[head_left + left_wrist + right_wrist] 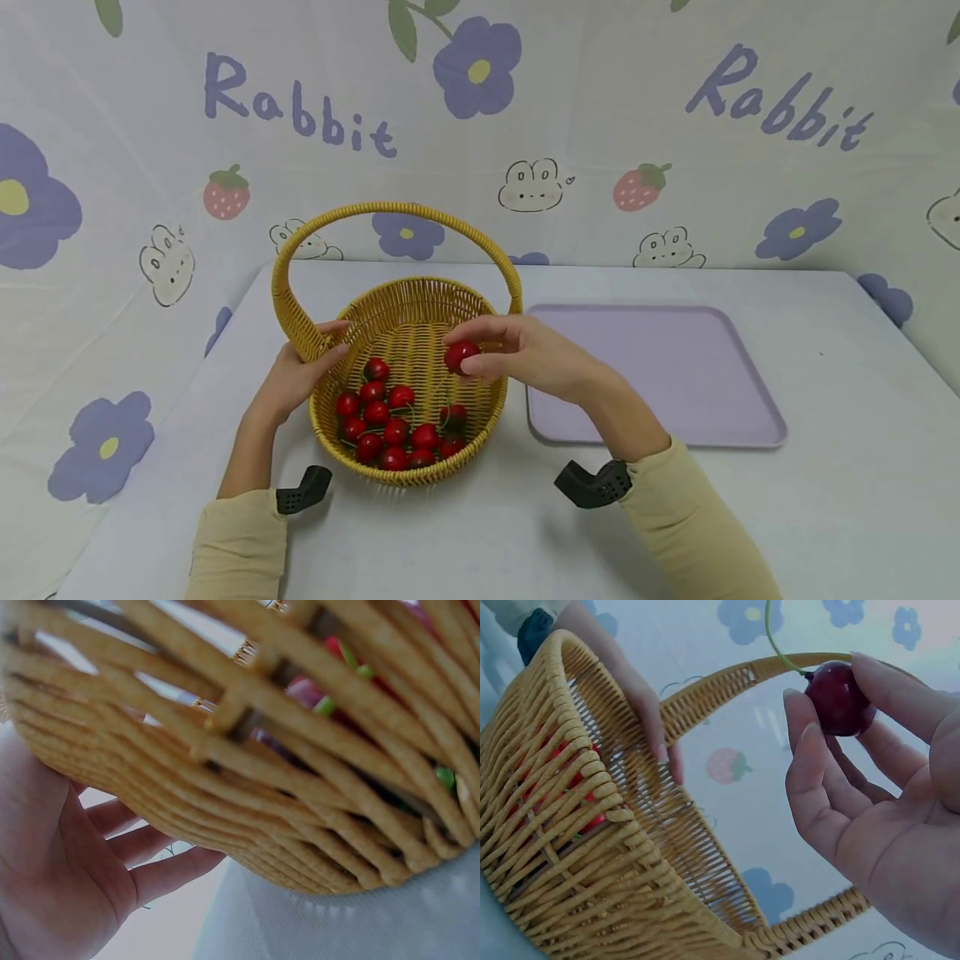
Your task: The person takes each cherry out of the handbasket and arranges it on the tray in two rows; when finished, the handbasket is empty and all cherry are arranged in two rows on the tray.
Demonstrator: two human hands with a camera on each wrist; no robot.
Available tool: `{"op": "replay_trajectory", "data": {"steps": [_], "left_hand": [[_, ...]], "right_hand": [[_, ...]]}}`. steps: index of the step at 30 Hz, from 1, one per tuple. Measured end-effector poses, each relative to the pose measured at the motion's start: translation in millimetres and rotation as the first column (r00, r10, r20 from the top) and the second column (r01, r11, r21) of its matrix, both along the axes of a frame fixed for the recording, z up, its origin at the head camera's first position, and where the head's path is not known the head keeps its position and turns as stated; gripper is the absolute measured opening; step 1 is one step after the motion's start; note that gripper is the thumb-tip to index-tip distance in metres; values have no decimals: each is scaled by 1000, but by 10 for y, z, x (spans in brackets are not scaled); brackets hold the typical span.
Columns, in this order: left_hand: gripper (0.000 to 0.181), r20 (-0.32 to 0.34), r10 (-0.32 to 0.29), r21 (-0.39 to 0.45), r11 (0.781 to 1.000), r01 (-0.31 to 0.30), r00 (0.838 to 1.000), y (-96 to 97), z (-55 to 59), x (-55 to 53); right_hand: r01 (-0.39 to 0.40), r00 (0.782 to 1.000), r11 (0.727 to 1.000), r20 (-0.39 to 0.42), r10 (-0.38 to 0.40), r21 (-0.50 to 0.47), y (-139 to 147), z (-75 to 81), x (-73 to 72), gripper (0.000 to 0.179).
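Note:
A yellow wicker basket (408, 479) with a tall arched handle holds several red cherries (396, 432) with green stems, gathered toward its near side. My left hand (294, 375) grips the basket's left rim at the foot of the handle; in the left wrist view the fingers (176, 874) reach under the woven side. Over the right part of the basket, my right hand (536, 357) pinches one dark red cherry (841, 699) between thumb and fingertips. Its green stem (772, 637) points up and away from the hand in the right wrist view.
A shallow lilac tray (652, 440) lies on the white table (465, 542) to the right of the basket. Behind the table hangs a white cloth (585, 83) printed with flowers, rabbits and strawberries.

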State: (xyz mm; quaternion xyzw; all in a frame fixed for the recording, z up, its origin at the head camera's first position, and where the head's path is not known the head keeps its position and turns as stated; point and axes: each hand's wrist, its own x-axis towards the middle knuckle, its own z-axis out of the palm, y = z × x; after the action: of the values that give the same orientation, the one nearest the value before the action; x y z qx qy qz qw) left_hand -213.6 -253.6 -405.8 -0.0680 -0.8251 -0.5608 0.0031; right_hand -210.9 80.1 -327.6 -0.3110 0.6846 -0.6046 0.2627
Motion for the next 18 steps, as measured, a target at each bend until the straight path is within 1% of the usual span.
{"op": "replay_trajectory", "data": {"steps": [5,8,10,11,14,15,16,18], "left_hand": [[47,0,1,-2,1000,-1,1000,1,0,-2],[47,2,0,-6,1000,0,1000,9,-4,-6],[47,5,0,-6,1000,1,1000,13,-4,-7],[47,6,-1,-6,1000,1,1000,15,-3,-6],[47,5,2,-9,1000,-2,1000,16,5,-1],[47,4,3,-10,1000,-3,1000,15,7,2],[47,3,5,-10,1000,-5,1000,15,8,3],[47,0,5,-10,1000,-5,1000,13,8,7]], "right_hand": [[-5,997,991,74,15,-131,178,-14,-2,46],[20,993,979,122,5,-203,323,-13,-12,37],[34,992,969,123,-3,-245,430,-8,-18,29],[34,993,963,116,-3,-267,482,-6,-21,27],[43,996,947,92,-14,-318,615,2,-31,30],[51,995,940,98,-19,-337,646,4,-37,31],[66,993,932,113,-28,-357,671,6,-43,30],[114,984,912,170,-49,-394,697,11,-57,23]]}}
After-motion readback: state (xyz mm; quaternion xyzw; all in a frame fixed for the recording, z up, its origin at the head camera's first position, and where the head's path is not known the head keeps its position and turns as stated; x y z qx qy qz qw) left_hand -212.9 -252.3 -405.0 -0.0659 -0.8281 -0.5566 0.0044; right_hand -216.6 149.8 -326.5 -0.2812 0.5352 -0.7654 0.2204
